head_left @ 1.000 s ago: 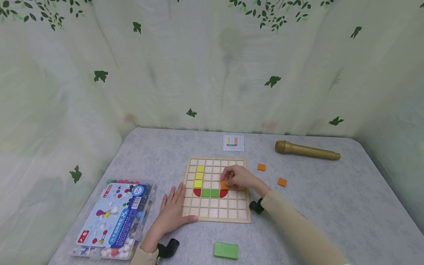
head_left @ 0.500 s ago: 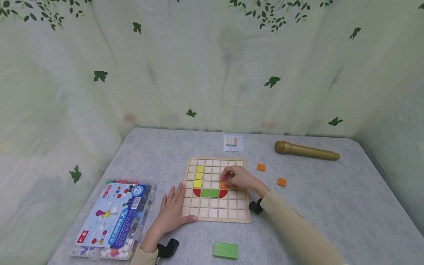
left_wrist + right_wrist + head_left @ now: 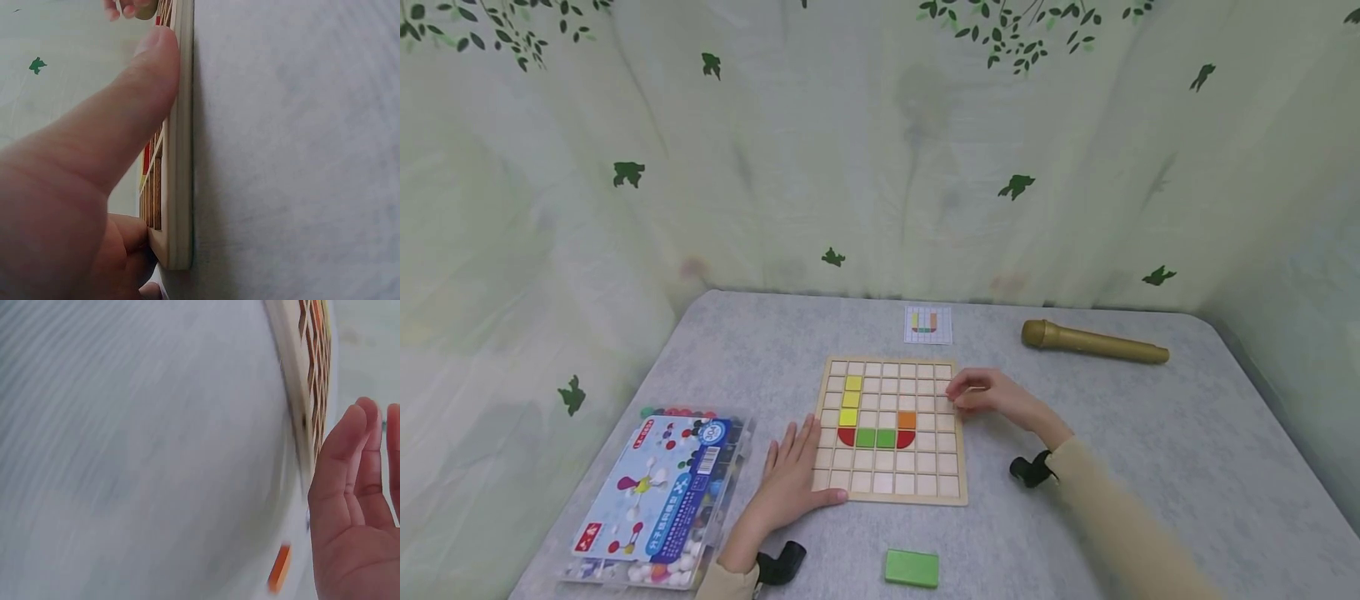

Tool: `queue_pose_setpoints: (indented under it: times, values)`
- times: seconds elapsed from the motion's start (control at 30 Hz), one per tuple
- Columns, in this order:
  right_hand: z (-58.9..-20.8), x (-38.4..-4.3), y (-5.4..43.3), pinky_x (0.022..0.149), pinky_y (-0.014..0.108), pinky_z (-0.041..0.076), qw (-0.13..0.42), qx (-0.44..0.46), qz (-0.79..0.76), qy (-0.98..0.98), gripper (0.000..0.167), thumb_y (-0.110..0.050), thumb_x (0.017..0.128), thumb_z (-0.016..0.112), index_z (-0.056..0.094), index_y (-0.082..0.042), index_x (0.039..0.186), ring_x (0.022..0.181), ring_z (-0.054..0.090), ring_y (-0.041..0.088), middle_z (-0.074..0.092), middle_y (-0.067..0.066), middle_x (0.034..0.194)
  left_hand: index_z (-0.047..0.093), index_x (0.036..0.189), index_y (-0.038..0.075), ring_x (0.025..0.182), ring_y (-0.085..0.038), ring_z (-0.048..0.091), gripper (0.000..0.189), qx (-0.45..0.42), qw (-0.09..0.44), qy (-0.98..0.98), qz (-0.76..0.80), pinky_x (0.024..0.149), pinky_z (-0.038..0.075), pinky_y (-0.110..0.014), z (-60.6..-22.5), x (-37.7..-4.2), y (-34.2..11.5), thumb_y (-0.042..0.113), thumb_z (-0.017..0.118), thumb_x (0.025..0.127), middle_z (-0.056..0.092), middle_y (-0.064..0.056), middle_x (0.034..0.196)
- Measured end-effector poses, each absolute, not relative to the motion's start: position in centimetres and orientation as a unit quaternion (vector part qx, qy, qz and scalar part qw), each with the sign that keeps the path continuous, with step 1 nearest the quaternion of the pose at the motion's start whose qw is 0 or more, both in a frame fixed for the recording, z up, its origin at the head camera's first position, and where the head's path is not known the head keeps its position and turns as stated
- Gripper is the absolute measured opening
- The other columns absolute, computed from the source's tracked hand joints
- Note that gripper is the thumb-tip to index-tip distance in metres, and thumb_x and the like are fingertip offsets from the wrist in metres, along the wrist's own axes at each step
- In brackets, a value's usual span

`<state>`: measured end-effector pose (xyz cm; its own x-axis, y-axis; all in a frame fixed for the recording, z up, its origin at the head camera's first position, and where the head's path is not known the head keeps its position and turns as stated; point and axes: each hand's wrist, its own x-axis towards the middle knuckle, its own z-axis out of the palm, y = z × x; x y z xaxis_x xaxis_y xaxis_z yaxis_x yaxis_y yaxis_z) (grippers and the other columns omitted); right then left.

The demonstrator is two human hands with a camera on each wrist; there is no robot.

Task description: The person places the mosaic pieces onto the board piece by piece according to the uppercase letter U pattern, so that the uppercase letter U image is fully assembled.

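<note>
My left hand [image 3: 792, 475] lies with fingers straight along the left side of the gridded wooden board [image 3: 883, 483], thumb on its near edge; the left wrist view shows that thumb [image 3: 134, 94] on the rim. On the board sit several yellow [image 3: 851, 399], green [image 3: 876, 437], red [image 3: 906, 438] and orange tiles [image 3: 907, 419] in a U shape. My right hand [image 3: 1003, 404] is over the board's right edge, fingers loosely bent, holding nothing. A loose orange tile [image 3: 279, 569] lies on the table in the right wrist view; in the head view the hand and arm hide the loose tiles.
A small pattern card [image 3: 928, 324] lies beyond the board. Back right is a gold microphone-shaped object [image 3: 1093, 342]. A clear case of coloured balls with a printed cover [image 3: 655, 492] stands at left. A green block [image 3: 912, 568] is near the front.
My right hand has let go of the orange tile, which now sits in its square above the right red piece. The hand has moved right, off the grid. My left hand stays put.
</note>
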<state>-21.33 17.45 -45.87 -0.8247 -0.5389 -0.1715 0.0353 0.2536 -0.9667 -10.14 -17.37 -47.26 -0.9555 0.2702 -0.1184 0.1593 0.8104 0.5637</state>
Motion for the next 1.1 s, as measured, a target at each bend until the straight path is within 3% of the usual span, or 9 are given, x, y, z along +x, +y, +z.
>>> queue_pose_setpoints:
  times: [0.43,0.73,1.1]
  values:
    - [-45.8,-20.4,26.7,0.086,0.032,0.049,0.211,-0.086,-0.597,0.769,0.039,-0.019,0.094,0.063,0.053,0.007,0.121,0.106,0.059,0.026,0.06,0.019,0.118,0.012,0.15,-0.006,0.142,-0.043,-0.002,0.117,0.11,0.1,0.948,0.281,0.107,-0.004,-0.063,-47.6,-10.3,-17.4,0.055,0.076,0.073,0.009,-0.022,0.156]
    - [-45.8,-19.1,29.8,0.084,0.028,0.05,0.18,-0.05,-0.58,0.793,0.042,-0.017,0.094,0.063,0.051,0.011,0.123,0.098,0.062,0.015,0.062,0.016,0.116,0.014,0.149,-0.008,0.141,-0.044,-0.001,0.117,0.113,0.1,0.948,0.28,0.107,-0.004,-0.063,-47.6,-10.4,-17.5,0.056,0.075,0.073,0.01,-0.024,0.156]
    - [-46.0,-18.7,29.9,0.075,0.033,0.05,0.172,-0.031,-0.532,0.828,0.038,-0.015,0.091,0.065,0.055,0.007,0.121,0.092,0.06,0.017,0.063,0.015,0.114,0.015,0.149,-0.009,0.141,-0.046,0.0,0.117,0.125,0.085,0.946,0.286,0.106,-0.003,-0.065,-47.9,-10.3,-17.5,0.057,0.075,0.073,0.011,-0.026,0.155]
